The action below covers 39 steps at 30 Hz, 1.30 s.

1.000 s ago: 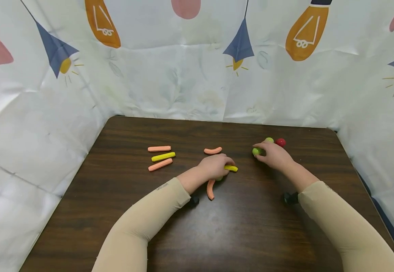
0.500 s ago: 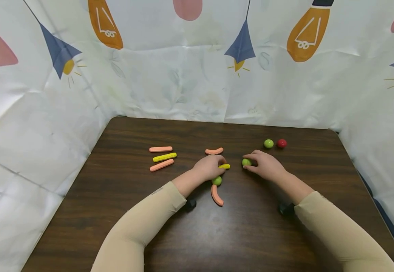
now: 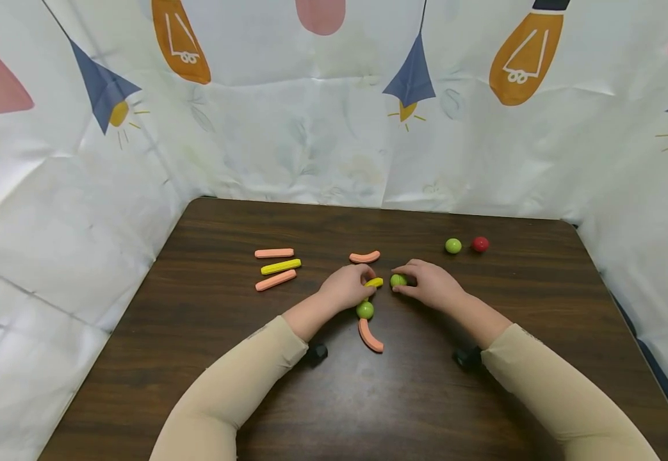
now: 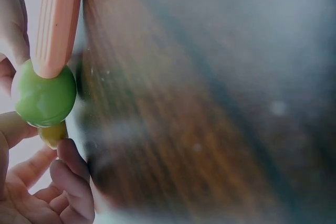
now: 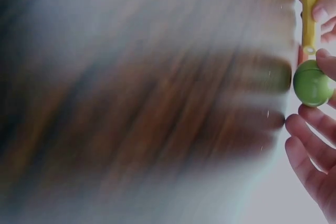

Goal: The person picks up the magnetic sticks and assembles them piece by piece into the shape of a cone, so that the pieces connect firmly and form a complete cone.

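Observation:
In the head view, my left hand (image 3: 345, 286) pinches a short yellow stick (image 3: 374, 282) near the middle of the table. A green ball (image 3: 365, 310) sits at the stick's near end, and a curved salmon-pink stick (image 3: 371, 337) runs from that ball toward me. The left wrist view shows the pink stick's tip (image 4: 52, 30) meeting the ball. Just to the right, my right hand (image 3: 431, 285) holds another green ball (image 3: 398, 280) between thumb and fingers. In the right wrist view this ball (image 5: 312, 83) is close to the yellow stick's free end (image 5: 310, 43).
Two straight pink sticks (image 3: 274, 253) and a yellow one (image 3: 280, 266) lie at the left on the dark wooden table (image 3: 207, 358). A curved pink stick (image 3: 364, 257) lies beyond my left hand. A green ball (image 3: 453, 246) and a red ball (image 3: 480, 244) rest at the back right.
My right hand has brought its green ball leftward and nearer to me from beside the other balls. My left hand has shifted slightly left with the joined yellow stick, green ball and curved pink stick.

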### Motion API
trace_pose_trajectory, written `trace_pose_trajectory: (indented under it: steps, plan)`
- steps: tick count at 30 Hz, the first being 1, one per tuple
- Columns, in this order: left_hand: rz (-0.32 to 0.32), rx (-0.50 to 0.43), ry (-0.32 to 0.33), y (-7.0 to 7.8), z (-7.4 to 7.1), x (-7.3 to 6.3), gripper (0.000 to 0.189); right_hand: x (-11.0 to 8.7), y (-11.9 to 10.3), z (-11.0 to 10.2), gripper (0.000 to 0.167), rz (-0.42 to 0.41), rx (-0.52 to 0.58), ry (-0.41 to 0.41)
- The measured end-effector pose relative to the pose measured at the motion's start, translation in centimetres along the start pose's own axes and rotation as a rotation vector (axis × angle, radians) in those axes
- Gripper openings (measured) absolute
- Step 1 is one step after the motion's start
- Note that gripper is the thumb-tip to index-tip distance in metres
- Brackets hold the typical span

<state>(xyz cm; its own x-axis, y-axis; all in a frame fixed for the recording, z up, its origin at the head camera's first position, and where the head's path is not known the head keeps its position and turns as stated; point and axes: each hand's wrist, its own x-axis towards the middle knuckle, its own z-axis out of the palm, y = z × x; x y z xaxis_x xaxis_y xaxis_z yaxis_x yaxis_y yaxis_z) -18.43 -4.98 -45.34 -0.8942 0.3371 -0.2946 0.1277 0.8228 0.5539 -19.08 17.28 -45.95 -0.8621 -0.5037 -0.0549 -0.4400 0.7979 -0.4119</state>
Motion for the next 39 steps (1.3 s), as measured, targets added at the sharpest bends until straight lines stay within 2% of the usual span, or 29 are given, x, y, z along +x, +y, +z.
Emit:
trace_pose_trajectory:
  steps: [13, 23, 39]
  plan:
    - [-0.010, -0.004, 0.004, 0.4, 0.0, -0.5, 0.028, 0.9, -0.9, 0.6, 0.041, -0.025, -0.002, -0.014]
    - [-0.023, -0.066, -0.060, -0.3, 0.1, -0.5, 0.035, 1.1, -0.9, 0.4, 0.044, -0.030, -0.002, -0.036]
    - [-0.003, -0.129, -0.083, -0.5, -0.3, -0.6, 0.034, 0.8, -0.1, -1.6, 0.048, 0.020, 0.039, -0.031]
